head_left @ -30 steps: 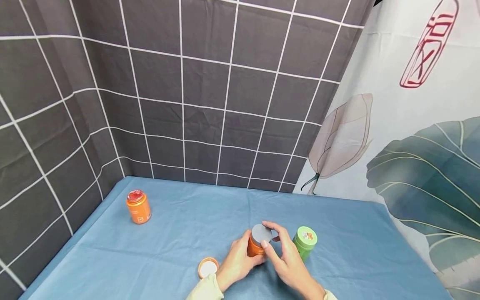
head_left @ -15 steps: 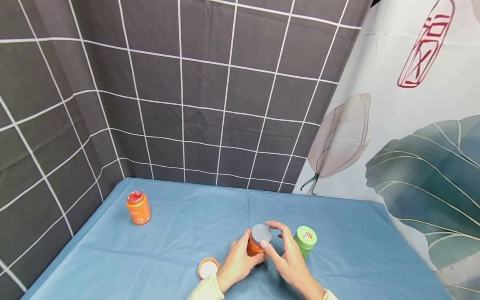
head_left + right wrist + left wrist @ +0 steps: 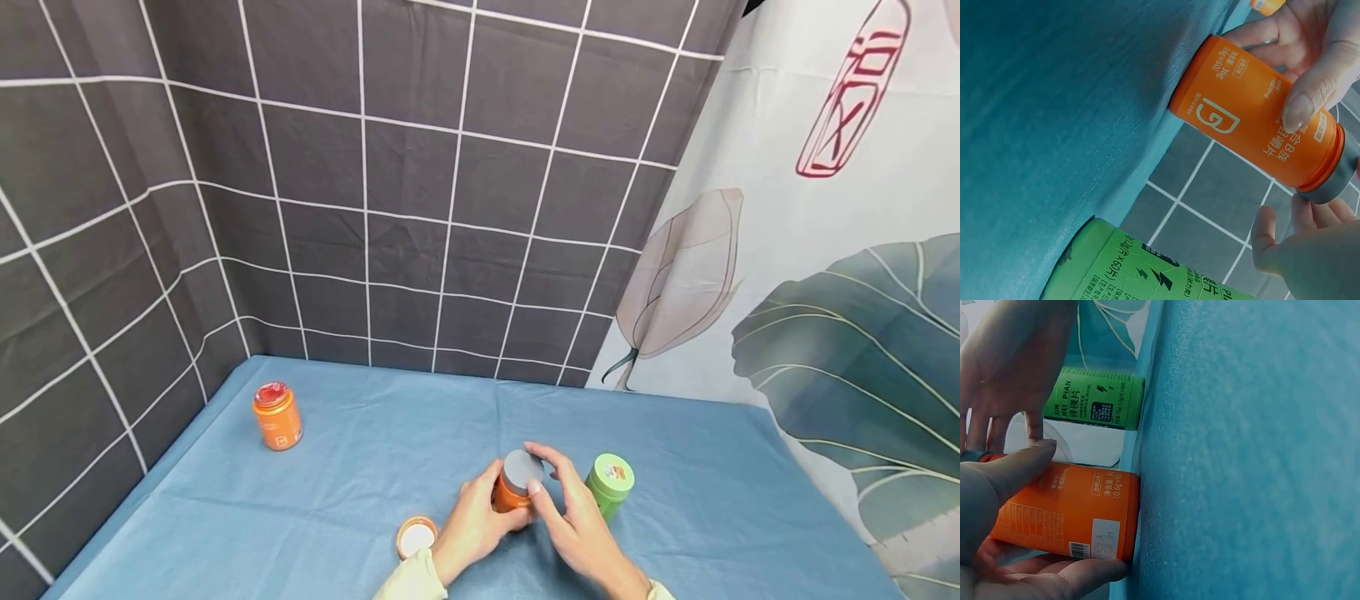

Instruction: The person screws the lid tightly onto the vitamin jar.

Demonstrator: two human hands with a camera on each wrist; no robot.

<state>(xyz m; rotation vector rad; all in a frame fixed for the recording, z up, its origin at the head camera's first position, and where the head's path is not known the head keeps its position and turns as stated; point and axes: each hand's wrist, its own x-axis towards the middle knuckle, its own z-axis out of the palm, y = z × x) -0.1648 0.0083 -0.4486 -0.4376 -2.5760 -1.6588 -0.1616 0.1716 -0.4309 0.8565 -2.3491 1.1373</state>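
In the head view my left hand (image 3: 474,518) grips an orange bottle (image 3: 510,498) with a grey cap (image 3: 523,471). The left wrist view has the thumb along one side of this bottle and the fingers around the other, its base right at the blue cloth. My right hand (image 3: 581,525) pinches the grey cap between thumb and fingers from the right. A green bottle (image 3: 609,483) with a light green lid stands upright just right of that hand. Beside my left wrist lies an orange lid (image 3: 403,548), its white inside facing up.
A second orange bottle (image 3: 279,427), with a red top and no outer lid, stands at the back left of the blue cloth (image 3: 360,450). Dark gridded fabric (image 3: 405,233) rises behind the table, and a leaf-patterned curtain (image 3: 787,275) hangs at the right.
My right thumb and fingers shift slightly around the grey cap, the forefinger moving right and then back left. The left hand and the bottle it grips stay almost in place.
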